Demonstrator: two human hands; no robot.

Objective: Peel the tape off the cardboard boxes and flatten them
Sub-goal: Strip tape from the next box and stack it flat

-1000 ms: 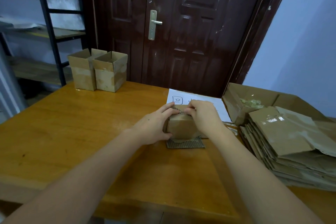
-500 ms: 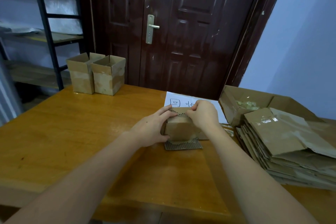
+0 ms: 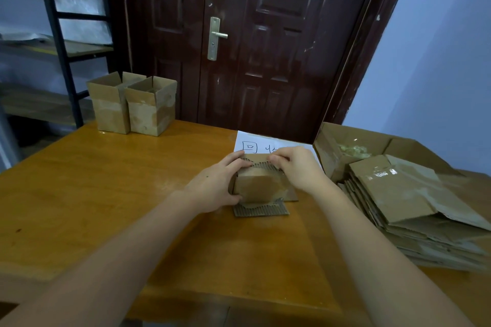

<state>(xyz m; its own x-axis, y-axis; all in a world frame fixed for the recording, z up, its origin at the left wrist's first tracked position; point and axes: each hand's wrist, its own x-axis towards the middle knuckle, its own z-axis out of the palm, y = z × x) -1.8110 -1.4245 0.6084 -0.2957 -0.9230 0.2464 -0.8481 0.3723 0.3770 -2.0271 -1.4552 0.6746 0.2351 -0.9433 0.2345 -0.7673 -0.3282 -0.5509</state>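
1. Left hand (image 3: 212, 188): grip curled round the left side of the box (image 3: 259, 187), thumb low on its near face, fingers over its top edge.
2. Right hand (image 3: 297, 167): grip pinching the box's ragged top edge, fingertips (image 3: 275, 160) pressed together there; whether tape lies between them cannot be told.
3. Box: small, brown, standing in the middle of the surface (image 3: 106, 194), towards its far edge, its torn corrugated flap (image 3: 261, 210) spread flat on the near side.
4. Paper (image 3: 255, 142): a white sheet with handwritten characters, lying just behind the box at the far edge, partly hidden by the hands.
5. Stack (image 3: 414, 210): flattened cardboard piled along the right edge of the surface, some pieces showing glossy tape.
6. Carton (image 3: 356, 141): a larger open box behind the stack at the far right corner, with pale crumpled material inside.
7. Open boxes (image 3: 132, 106): two upright, touching side by side at the far left corner, flaps raised.
8. Door (image 3: 252, 34): dark wood with a metal handle, behind the surface; a shelf (image 3: 61, 48) stands to its left.
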